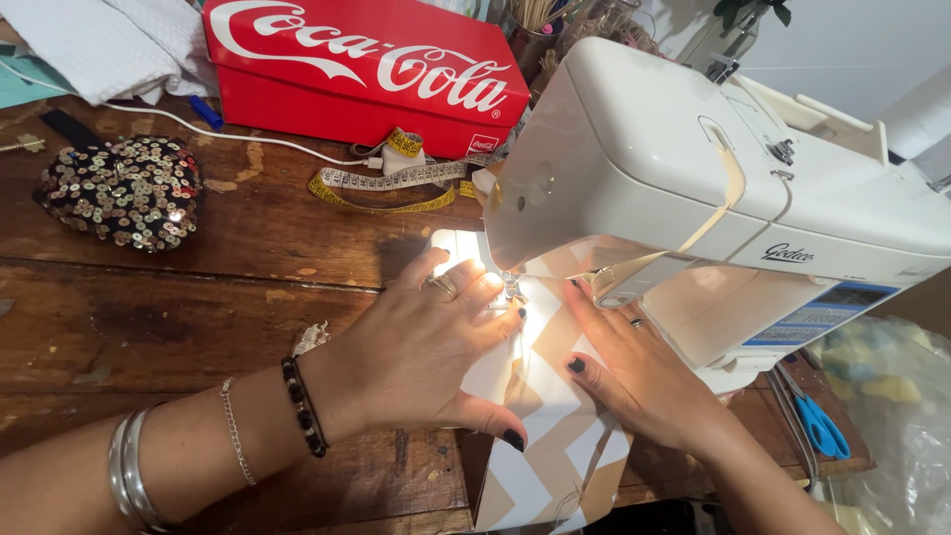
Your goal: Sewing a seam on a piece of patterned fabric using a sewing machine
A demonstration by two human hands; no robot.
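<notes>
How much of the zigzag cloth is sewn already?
Done: the chevron fabric sits under the sewing machine, its lamp lit. In hand: the left hand and right hand press it flat on either side of the needle area. Left: a long stretch lies toward the wooden table edge, on the near side of the needle. No stitch line shows, so the sewn share cannot be told.

1. The left hand (416,352) lies flat, palm down, fingers stretched forward and a little spread, thumb pointing to the right
2. The left forearm comes in from the lower left, wrist almost straight
3. The right hand (634,367) also lies flat, palm down, fingers together and pointing up-left
4. The right forearm enters from the lower right
5. Both hands are near each other, not touching
</notes>
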